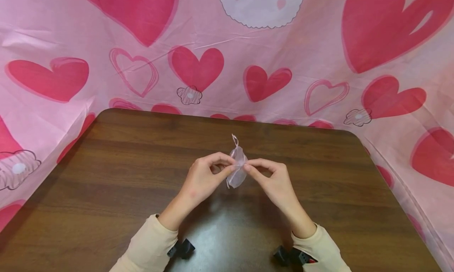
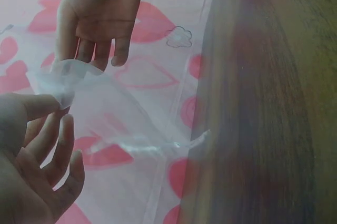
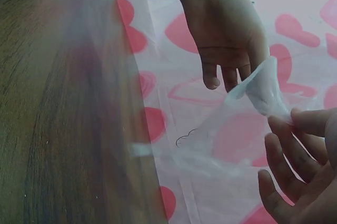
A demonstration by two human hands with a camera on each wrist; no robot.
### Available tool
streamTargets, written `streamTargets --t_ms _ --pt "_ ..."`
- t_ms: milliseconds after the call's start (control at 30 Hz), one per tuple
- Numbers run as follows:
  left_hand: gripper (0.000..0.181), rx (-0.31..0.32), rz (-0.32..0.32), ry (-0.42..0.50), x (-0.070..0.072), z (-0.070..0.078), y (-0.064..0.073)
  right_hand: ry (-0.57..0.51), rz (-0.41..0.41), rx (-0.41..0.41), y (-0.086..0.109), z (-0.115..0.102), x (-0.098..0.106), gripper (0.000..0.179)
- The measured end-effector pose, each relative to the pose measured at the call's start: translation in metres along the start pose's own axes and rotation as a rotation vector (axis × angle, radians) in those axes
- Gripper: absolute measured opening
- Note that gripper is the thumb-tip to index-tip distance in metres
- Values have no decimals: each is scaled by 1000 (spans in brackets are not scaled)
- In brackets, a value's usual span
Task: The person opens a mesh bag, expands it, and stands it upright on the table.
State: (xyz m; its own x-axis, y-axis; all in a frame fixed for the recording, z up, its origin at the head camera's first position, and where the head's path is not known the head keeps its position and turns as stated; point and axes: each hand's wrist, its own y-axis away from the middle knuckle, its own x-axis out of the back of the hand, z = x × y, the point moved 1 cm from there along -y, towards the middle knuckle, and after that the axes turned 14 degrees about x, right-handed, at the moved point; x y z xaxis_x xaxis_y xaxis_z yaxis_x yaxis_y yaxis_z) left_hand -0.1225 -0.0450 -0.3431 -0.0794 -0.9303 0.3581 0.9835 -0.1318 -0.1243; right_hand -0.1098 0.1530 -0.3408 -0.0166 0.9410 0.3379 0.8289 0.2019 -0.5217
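A small sheer white drawstring pouch [image 1: 238, 180] is held up over the table between the two hands, a thin cord loop sticking out at its far end. My left hand [image 1: 205, 176] pinches one side of it between thumb and forefinger. On the opposite side, my right hand [image 1: 276, 182] pinches it the same way. In the left wrist view the thin fabric of the pouch [image 2: 121, 113] spreads between the fingers, its edge folded over near the fingertips. The right wrist view shows the pouch [image 3: 226, 124] see-through; I make out nothing inside it.
A dark brown wooden table [image 1: 106, 193] with rounded far corners lies beneath the hands. Pink cloth [image 1: 234, 39] printed with hearts hangs behind it and along both sides. Small black devices [image 1: 186, 249] are strapped at the cream sleeves [image 1: 149, 244].
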Motion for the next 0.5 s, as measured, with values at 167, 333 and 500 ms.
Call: streamTargets --t_ms 167,333,500 --pt "12 0 -31 -18 0 1 0 41 32 9 -1 0 1 8" --pt "17 18 -44 -35 1 1 2 67 23 -1 0 0 1 7" --pt "10 -9 8 -48 2 0 2 63 1 11 0 -1 1 6"
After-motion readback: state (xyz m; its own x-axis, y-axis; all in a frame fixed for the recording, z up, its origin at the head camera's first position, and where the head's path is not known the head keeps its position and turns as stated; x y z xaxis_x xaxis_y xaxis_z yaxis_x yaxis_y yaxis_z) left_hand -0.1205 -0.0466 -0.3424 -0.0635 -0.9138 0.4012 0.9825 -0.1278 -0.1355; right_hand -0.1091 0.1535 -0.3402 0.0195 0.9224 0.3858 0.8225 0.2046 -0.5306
